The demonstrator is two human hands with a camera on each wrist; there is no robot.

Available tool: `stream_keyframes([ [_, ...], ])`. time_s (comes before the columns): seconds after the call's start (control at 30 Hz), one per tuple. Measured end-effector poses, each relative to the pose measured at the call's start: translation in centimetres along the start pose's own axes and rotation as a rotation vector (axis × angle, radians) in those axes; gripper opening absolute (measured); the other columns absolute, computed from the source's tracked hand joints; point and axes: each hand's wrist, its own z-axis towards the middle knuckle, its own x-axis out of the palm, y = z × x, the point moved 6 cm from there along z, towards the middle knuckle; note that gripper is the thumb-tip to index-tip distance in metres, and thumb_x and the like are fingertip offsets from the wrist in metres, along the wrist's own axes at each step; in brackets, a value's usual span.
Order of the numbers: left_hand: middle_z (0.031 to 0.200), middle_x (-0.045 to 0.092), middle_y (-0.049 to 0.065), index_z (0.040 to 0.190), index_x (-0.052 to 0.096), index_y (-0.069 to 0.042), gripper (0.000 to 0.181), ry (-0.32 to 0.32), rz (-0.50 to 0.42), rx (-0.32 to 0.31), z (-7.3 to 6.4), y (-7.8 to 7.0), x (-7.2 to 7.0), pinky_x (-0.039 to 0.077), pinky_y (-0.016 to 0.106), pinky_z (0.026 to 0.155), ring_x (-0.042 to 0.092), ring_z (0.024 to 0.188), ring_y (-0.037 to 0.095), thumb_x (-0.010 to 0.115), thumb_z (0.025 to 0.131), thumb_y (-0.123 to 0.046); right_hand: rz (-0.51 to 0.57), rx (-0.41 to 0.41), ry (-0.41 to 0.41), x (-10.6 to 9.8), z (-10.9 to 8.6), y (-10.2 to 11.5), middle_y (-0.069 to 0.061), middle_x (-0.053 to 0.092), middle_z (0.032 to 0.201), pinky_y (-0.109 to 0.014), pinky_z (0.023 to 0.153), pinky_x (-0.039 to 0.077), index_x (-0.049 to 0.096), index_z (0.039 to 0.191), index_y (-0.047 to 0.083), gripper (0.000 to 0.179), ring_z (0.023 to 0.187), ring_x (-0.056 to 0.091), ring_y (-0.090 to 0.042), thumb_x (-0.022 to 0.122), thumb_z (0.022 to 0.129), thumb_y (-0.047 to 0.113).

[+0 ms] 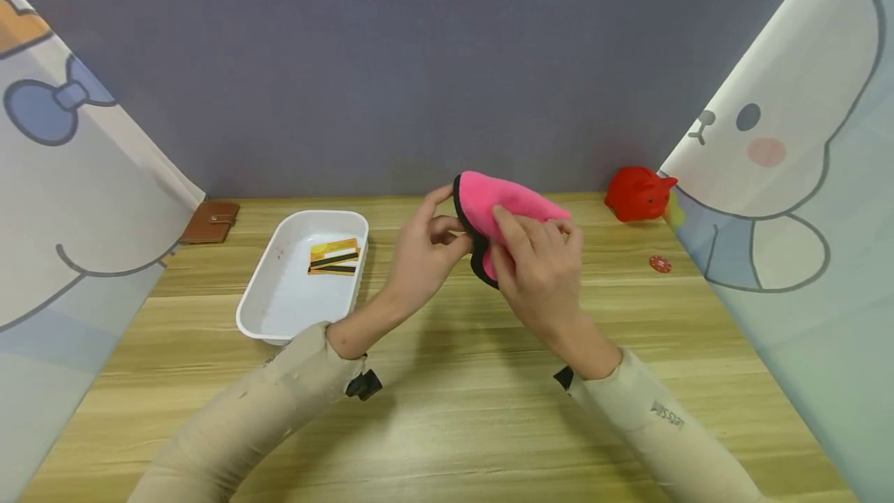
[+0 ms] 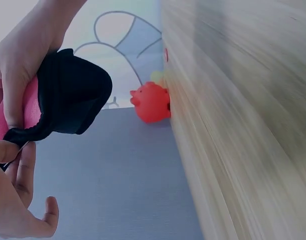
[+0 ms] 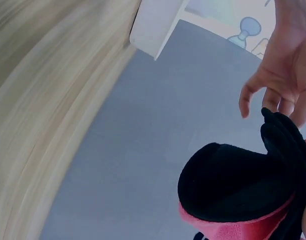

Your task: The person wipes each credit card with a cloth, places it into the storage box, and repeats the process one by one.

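In the head view, a pink plush sleep mask [image 1: 499, 196] with black trim is held folded above the table, in front of my chest. My right hand [image 1: 548, 274] grips its pink side, thumb and fingers around the fold. The left hand [image 1: 427, 254] pinches the black edge between thumb and fingers on the other side. The left wrist view shows the mask's black lining [image 2: 75, 92] bulging outward beyond the right hand. From the right wrist, the mask [image 3: 233, 182] appears with its black inside curved like a cup and pink cloth beneath.
On the left stands a white tray [image 1: 286, 315] with several yellow-and-black cards [image 1: 334, 257] in it. A brown wallet [image 1: 211, 222] lies behind it. At the back right are a red piggy bank [image 1: 637, 194] and a red poker chip [image 1: 660, 264]. A grey panel [image 1: 419, 60] closes the back.
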Motion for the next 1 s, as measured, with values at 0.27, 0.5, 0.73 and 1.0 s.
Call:
stream_keyframes([
  [0.27, 0.09, 0.075, 0.012, 0.137, 0.054, -0.016, 0.051, 0.021, 0.012, 0.051, -0.7, -0.7, -0.7, 0.051, 0.029, 0.064, 0.068, 0.071, 0.025, 0.071, 0.091, -0.005, -0.031, 0.091, 0.031, -0.3, 0.1, -2.1, -0.016, 0.07, 0.091, -0.055, 0.078, 0.041, 0.067, 0.119, 0.004, 0.033, 0.078, 0.065, -0.034, 0.069, 0.086, 0.005],
  [0.5, 0.106, 0.075, 0.009, 0.114, 0.071, -0.009, 0.021, 0.025, 0.111, 0.102, -1.2, -1.0, -1.6, 0.054, 0.031, 0.064, 0.069, 0.077, 0.016, 0.071, 0.093, -0.007, -0.048, 0.152, 0.009, -1.2, 0.3, -4.1, -0.019, 0.073, 0.096, -0.057, 0.08, 0.041, 0.069, 0.118, 0.003, 0.031, 0.084, 0.066, -0.037, 0.069, 0.088, 0.006],
  [0.73, 0.109, 0.076, 0.002, 0.115, 0.075, -0.014, 0.021, 0.004, 0.239, 0.189, -1.1, -1.2, -3.1, 0.052, 0.033, 0.087, 0.07, 0.099, 0.014, 0.07, 0.094, -0.015, -0.044, 0.192, -0.029, -2.1, 0.3, -5.5, -0.022, 0.073, 0.096, -0.057, 0.079, 0.039, 0.07, 0.114, 0.0, 0.026, 0.084, 0.066, -0.039, 0.068, 0.09, 0.008],
  [1.0, 0.114, 0.076, 0.005, 0.115, 0.075, -0.012, 0.036, -0.029, 0.32, 0.28, -1.0, -0.9, -4.2, 0.039, 0.02, 0.056, 0.06, 0.069, 0.013, 0.059, 0.088, 0.005, -0.048, 0.21, -0.033, -2.4, 0.0, -5.8, -0.022, 0.073, 0.098, -0.056, 0.078, 0.039, 0.069, 0.114, 0.0, 0.026, 0.085, 0.066, -0.039, 0.068, 0.09, 0.009],
])
